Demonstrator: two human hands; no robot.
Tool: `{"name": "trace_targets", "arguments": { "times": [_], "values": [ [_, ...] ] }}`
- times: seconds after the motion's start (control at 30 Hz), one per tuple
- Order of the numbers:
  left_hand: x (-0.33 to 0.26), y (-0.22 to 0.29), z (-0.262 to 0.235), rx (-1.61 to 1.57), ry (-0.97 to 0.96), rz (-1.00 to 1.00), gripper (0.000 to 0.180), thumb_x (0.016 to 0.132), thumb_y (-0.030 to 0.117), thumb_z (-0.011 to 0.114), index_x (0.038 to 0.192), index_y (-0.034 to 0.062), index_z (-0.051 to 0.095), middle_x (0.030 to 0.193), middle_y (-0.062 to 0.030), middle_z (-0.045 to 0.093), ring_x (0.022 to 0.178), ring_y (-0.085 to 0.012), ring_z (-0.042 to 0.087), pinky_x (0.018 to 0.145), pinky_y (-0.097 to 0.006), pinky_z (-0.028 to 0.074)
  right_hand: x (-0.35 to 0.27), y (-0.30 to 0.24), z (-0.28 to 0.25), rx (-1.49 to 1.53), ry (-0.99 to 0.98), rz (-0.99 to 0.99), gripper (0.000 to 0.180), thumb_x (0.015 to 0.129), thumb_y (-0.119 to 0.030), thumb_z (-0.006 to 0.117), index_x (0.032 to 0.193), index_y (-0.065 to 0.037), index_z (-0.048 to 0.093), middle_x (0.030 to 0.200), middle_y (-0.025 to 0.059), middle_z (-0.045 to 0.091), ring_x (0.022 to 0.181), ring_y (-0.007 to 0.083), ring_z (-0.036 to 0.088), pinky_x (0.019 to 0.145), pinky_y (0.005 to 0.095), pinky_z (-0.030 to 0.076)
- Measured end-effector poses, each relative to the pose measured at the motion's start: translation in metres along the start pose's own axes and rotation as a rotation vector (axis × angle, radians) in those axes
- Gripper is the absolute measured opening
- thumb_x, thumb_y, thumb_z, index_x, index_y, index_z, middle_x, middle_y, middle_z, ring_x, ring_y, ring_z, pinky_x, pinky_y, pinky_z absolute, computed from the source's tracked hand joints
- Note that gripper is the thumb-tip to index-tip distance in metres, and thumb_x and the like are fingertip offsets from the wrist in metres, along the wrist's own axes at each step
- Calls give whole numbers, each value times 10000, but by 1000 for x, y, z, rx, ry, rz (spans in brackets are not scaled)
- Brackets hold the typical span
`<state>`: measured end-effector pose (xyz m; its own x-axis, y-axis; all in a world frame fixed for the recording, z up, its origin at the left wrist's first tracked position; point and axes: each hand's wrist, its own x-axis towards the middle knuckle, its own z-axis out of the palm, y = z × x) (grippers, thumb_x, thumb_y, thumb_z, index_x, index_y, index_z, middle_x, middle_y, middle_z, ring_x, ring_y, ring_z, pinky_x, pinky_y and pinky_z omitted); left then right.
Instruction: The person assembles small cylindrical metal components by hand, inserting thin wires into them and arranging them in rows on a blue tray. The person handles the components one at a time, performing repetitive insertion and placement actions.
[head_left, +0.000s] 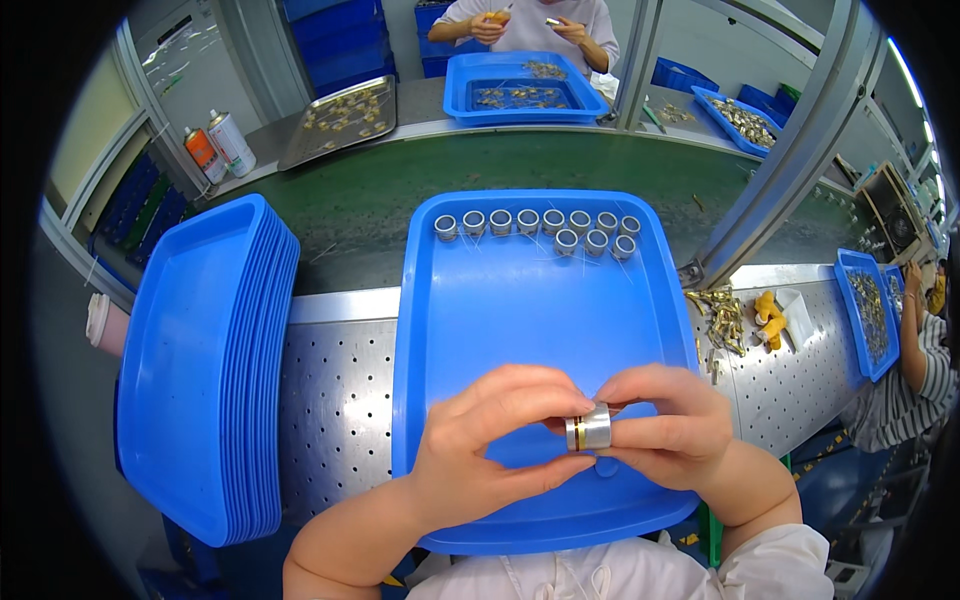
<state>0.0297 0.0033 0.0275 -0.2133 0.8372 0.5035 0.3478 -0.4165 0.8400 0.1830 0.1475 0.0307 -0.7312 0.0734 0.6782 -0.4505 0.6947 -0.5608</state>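
Note:
Between the fingertips of my left hand [470, 430] and my right hand [680, 425] is a short silvery metal cylinder [592, 430] with gold and dark bands near its left end. Both hands are closed on it, thumbs and fingers pinching it from either side, above the near part of a blue plastic tray [530, 320]. Whether my right fingers also hold a smaller piece behind it cannot be made out. Along the tray's far side stand several similar metal cylinders [553, 218], open ends up, with thin wires beside them.
A tall stack of blue trays [200, 370] stands at left. Brass-coloured parts [725, 322] and a yellow-orange object [770, 318] lie on the perforated metal bench [335, 400]. Beyond the green belt [370, 170], a co-worker [540, 25] handles small parts; another person [925, 345] is at right.

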Motion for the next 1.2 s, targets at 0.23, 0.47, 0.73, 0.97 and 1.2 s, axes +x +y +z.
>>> {"name": "trace_targets", "arguments": {
  "times": [0.23, 0.47, 0.73, 0.97, 1.2],
  "values": [
    [-3, 4, 10, -285, 179, -180, 397, 578, -44, 817, 925, -22, 627, 985, -164, 605, 923, -220, 616, 790, -306, 548, -3, 5, 2, -32, 16, -116, 209, 695, -13, 716, 901, 3, 682, 1025, 174, 593, 828, 270, 641, 709, 325, 541],
    [1, 2, 2, 26, 33, 107, 388, 576, -30, 811, 925, 10, 646, 939, -133, 632, 844, -208, 634, 702, -288, 528, -5, 4, -1, -73, -19, -197, 245, 680, -19, 704, 923, 1, 684, 1017, 155, 599, 845, 279, 640, 720, 334, 543],
    [3, 1, -1, 42, 21, 83, 412, 562, -64, 797, 945, -14, 651, 931, -135, 633, 841, -207, 641, 710, -286, 530, 1, -3, 2, 94, 8, 48, 251, 697, -28, 760, 931, -10, 670, 1050, 163, 590, 836, 241, 635, 726, 310, 544],
    [-1, 0, 6, 36, 107, 6, 345, 609, -59, 777, 929, 15, 670, 939, -119, 648, 802, -172, 658, 668, -251, 558, -1, -2, 6, 177, 17, 144, 236, 687, -15, 767, 903, -32, 675, 1042, 138, 590, 827, 204, 633, 711, 286, 539],
    [-1, -2, 4, 112, 96, 44, 382, 551, -70, 801, 900, 6, 666, 896, -136, 657, 801, -188, 657, 691, -266, 543, -2, -3, 7, 148, 31, 163, 253, 677, 2, 766, 908, -32, 669, 1038, 137, 605, 801, 198, 646, 680, 280, 542]
  ]
}}
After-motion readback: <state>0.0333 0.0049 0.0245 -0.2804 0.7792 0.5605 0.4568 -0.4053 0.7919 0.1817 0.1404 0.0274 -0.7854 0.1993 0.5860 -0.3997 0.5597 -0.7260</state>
